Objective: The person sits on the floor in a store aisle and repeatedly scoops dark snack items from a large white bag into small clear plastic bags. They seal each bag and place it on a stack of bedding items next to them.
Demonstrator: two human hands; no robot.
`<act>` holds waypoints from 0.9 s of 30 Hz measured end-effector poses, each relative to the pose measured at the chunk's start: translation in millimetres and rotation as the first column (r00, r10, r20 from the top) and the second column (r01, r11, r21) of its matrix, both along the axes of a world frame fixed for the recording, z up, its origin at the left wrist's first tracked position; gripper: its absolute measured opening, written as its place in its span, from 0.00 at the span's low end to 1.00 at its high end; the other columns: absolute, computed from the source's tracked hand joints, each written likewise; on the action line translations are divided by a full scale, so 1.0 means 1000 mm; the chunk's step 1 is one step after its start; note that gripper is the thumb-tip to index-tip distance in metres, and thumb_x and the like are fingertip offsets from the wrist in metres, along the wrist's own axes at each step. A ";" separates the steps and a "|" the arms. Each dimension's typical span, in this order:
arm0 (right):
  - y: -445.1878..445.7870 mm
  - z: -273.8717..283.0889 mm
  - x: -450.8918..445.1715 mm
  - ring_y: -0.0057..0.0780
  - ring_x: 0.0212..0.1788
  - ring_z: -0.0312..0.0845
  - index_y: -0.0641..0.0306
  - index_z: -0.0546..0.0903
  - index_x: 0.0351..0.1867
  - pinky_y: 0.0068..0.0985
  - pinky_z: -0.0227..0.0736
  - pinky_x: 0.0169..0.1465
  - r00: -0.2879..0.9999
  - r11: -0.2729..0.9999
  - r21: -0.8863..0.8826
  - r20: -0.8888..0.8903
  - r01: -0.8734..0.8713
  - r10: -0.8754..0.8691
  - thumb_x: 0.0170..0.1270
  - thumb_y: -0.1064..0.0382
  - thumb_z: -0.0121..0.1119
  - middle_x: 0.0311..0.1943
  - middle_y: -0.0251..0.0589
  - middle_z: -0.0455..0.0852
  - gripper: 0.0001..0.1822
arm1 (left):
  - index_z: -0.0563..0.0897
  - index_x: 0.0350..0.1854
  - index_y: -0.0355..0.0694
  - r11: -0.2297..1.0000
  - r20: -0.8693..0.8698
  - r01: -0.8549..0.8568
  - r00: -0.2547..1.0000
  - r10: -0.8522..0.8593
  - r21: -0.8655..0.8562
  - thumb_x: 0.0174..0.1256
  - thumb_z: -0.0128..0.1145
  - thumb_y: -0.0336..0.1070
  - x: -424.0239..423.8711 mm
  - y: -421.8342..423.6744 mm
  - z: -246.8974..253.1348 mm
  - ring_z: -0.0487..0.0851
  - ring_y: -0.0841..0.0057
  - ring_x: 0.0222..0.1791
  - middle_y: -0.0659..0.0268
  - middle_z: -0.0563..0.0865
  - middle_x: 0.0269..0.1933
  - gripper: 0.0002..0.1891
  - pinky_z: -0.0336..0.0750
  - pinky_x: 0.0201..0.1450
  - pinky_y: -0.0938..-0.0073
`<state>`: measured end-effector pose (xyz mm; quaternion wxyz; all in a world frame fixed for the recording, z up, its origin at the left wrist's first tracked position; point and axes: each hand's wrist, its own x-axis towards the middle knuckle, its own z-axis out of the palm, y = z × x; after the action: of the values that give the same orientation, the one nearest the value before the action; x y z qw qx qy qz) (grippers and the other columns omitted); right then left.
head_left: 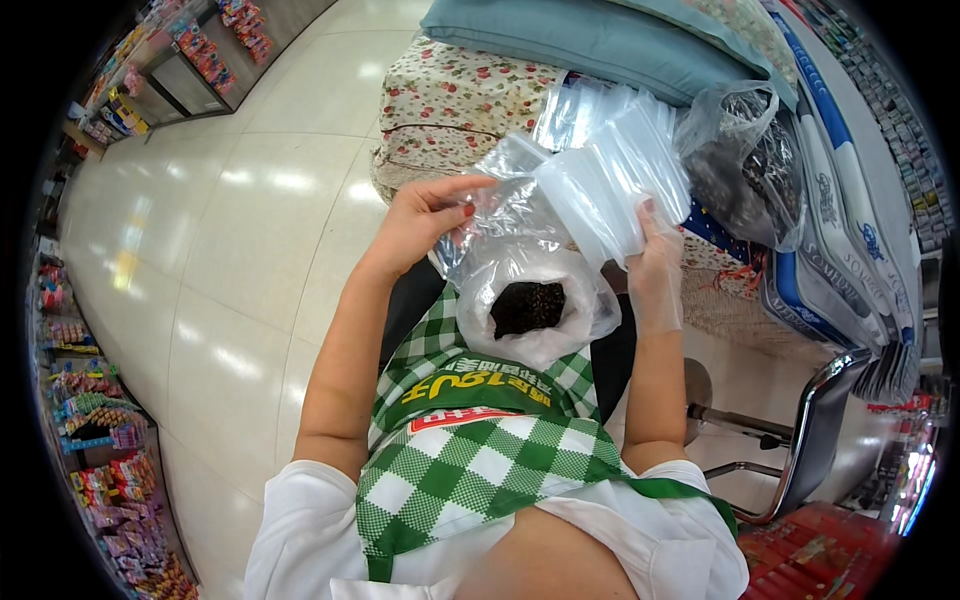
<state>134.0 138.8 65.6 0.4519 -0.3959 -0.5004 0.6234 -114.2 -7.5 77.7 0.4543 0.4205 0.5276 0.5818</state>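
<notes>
Clear plastic bags in a flat stack are gripped by my right hand, which wears a thin clear glove. My bare left hand pinches thin clear plastic beside the stack, thumb and forefinger near its edge. On my lap, between the forearms, an open whitish plastic bag shows dark, speckled contents; what they are I cannot tell. More clear bags lie just beyond my hands. To their right sits a knotted clear bag of dark items.
Ahead are a strawberry-print cloth and blue-grey pillows. Packaged goods stand upright at right, above a chair with a metal frame. Stocked shelves line the left, beyond the tiled floor.
</notes>
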 end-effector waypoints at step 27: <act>-0.044 -0.052 -0.024 0.21 0.41 0.79 0.71 0.78 0.48 0.19 0.75 0.46 0.943 0.945 -0.067 0.075 -0.321 0.325 0.62 0.70 0.60 0.43 0.36 0.83 0.13 | 0.73 0.62 0.36 0.952 -0.179 -0.303 0.940 0.290 -0.047 0.53 0.63 0.22 0.033 0.018 -0.017 0.77 0.85 0.33 0.71 0.80 0.34 0.29 0.73 0.40 0.84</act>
<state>110.4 94.8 13.7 0.3110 -0.3467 -0.5606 0.6848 -81.7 10.3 60.9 0.3299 0.3672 0.6427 0.5859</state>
